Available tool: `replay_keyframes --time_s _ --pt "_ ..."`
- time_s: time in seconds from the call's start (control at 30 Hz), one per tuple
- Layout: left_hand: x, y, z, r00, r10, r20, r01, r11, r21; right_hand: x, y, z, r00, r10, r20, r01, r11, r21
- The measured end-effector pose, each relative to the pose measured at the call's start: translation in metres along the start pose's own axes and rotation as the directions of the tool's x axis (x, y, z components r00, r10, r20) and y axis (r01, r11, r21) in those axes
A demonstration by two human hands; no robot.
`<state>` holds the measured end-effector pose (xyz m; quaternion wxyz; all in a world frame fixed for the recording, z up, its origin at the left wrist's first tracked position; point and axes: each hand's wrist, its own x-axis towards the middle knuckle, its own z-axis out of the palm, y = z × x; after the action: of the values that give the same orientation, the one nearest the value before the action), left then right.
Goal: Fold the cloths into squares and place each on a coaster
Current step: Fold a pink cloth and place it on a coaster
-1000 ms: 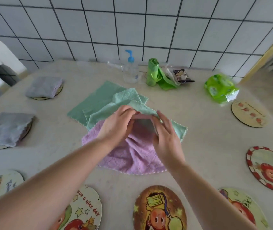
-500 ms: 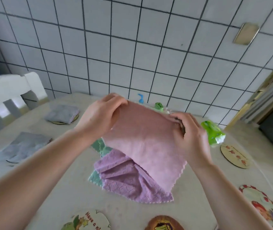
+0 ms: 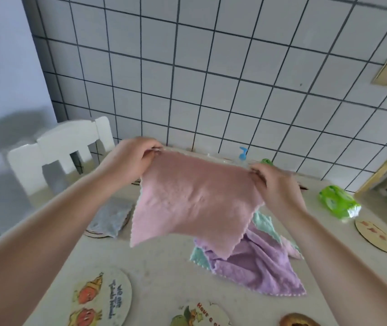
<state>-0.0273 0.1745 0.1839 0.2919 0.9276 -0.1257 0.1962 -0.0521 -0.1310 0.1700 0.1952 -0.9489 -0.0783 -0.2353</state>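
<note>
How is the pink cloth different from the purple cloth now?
The pink cloth is held in the air, spread out, by the left hand and right hand; the purple cloth lies crumpled on the table. Nothing grips the purple cloth. Both are unfolded, with scalloped edges.

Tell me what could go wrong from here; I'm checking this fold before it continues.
The pink square cloth hangs in the air, pinched only at its top corners by the left hand and right hand; a slipped corner could drop it onto the crumpled purple cloth. Its low corner may snag that pile.
</note>
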Motion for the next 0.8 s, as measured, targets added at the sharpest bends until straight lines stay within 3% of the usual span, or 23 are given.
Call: replay_keyframes --time_s 0.13,0.23,0.3,0.37,0.5,0.6,0.67,0.8 --pt "-0.008 -0.022 -0.029 0.997 -0.035 -0.064 0.015 0.957 -0.289 -0.002 -0.025 0.002 0.990 0.103 -0.091 -0.058 0.914 0.402" --pt "-0.036 -0.043 -0.035 0.991 -0.133 -0.007 0.104 0.804 -0.585 -0.024 -0.037 0.017 0.973 0.228 -0.039 -0.166 0.808 0.566" --pt "-0.061 -0.058 -0.030 0.978 -0.193 0.077 0.196 0.733 -0.652 -0.047 -0.045 0.032 0.963 0.266 0.048 -0.238 0.750 0.618" --pt "-0.088 -0.073 -0.020 0.956 -0.261 0.136 0.285 0.698 -0.657 -0.073 -0.055 0.049 0.939 0.279 0.202 -0.343 0.705 0.621" --pt "-0.143 -0.099 0.008 0.878 -0.380 0.291 0.478 0.674 -0.564 -0.134 -0.060 0.094 0.819 0.345 0.458 -0.559 0.663 0.498" --pt "-0.184 -0.122 0.031 0.781 -0.438 0.444 0.612 0.679 -0.406 -0.175 -0.055 0.127 0.678 0.385 0.626 -0.701 0.593 0.395" --pt "-0.208 -0.134 0.044 0.713 -0.489 0.503 0.680 0.656 -0.326 -0.197 -0.051 0.142 0.590 0.390 0.707 -0.761 0.562 0.325" --pt "-0.238 -0.147 0.064 0.600 -0.559 0.572 0.775 0.585 -0.241 -0.218 -0.045 0.154 0.486 0.414 0.769 -0.798 0.568 0.199"
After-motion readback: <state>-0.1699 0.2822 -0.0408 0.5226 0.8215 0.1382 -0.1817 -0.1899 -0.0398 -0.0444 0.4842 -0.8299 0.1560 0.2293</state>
